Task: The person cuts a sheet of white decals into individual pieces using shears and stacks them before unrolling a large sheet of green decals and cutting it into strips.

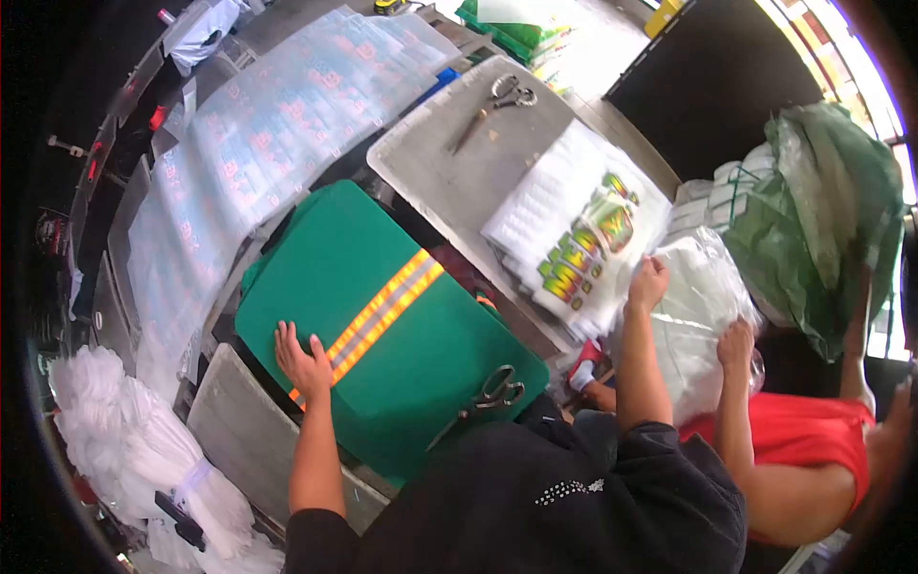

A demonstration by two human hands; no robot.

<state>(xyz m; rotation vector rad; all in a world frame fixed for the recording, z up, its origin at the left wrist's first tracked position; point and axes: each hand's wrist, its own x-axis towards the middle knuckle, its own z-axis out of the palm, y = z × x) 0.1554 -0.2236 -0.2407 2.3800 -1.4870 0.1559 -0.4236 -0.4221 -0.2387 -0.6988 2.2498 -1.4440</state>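
My left hand [303, 364] lies with fingers spread on a green padded board [382, 335], beside its orange and silver reflective stripe [378, 320]. Scissors [483, 404] rest on the board near my body. My right hand [648, 284] is closed at the edge of a clear plastic bag [684, 320], next to a stack of white printed sacks [583, 230]. The fingertips are too small to tell whether they grip the bag or the sacks. A co-worker's hand [735, 342] holds the other side of the clear bag.
A grey table [430, 143] bears a second pair of scissors [488, 110]. Long printed plastic sheeting [258, 153] covers the back left. A white bundle [143, 440] stands at the left. A co-worker in red [784, 440] is at the right, near green wrapped sacks [813, 220].
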